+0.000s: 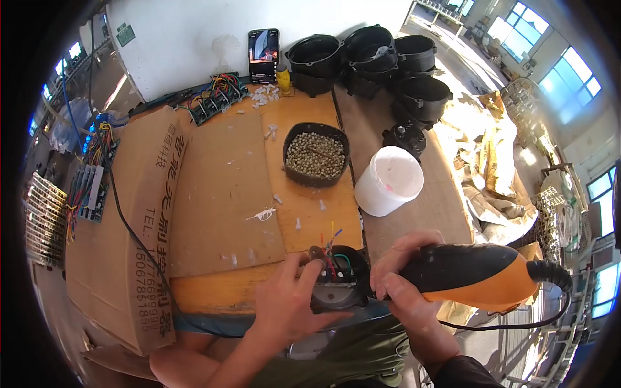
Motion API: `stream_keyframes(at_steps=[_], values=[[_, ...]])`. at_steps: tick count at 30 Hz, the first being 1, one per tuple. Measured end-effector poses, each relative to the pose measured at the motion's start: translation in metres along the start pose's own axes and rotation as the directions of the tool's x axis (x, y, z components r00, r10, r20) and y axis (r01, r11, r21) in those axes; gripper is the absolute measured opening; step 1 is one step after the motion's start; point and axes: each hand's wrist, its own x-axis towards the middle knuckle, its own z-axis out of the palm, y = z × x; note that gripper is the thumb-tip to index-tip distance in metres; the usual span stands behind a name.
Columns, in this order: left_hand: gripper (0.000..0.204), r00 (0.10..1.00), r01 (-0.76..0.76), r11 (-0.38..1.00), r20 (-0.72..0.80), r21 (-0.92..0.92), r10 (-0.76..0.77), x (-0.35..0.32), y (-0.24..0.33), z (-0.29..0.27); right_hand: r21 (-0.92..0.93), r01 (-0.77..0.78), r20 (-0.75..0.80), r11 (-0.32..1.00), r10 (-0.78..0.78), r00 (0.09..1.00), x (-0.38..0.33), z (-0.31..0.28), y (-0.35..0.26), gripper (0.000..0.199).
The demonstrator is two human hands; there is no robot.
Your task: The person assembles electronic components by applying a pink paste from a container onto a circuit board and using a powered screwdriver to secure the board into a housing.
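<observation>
My right hand [409, 288] is wrapped round the front of an orange and black corded power tool [472, 275], which lies almost level and points left. Its tip is hidden by my fingers, beside a round black housing [357, 262] at the table's front edge. My left hand [288, 302] grips this housing from the left, with fingertips at its upper left side and the thumb stretched along its front. Inside the housing sits a dark circuit board [337, 275]. Red, green, blue and yellow wires [332, 242] stick up from it.
Behind the housing stand a black tub [315, 128] of small metal parts and a white bucket [375, 194]. Several black housings [420, 97], a phone [263, 55], a yellow bottle [283, 79] and wired boards [218, 98] are farther back. A cardboard box [123, 239] borders the left side.
</observation>
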Motion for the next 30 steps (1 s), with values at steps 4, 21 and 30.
stream_keyframes(at_steps=[4, 21, 30], values=[[0.082, 1.000, -0.012, 1.000, -0.023, 0.013, 0.012, 0.000, 0.001, 0.001, -0.005, 0.011, 0.003, 1.000, -0.011, 1.000, 0.000, 0.000, 0.004, 0.038], [0.075, 0.993, -0.060, 0.998, -0.098, 0.019, 0.062, 0.000, 0.000, 0.006, -0.147, 0.096, 0.059, 0.985, -0.088, 0.994, -0.001, 0.001, 0.004, 0.041], [0.074, 0.994, -0.055, 0.998, -0.090, 0.040, 0.058, -0.002, 0.000, 0.006, -0.237, 0.121, 0.070, 0.964, -0.107, 0.992, -0.001, -0.003, 0.005, 0.041]])
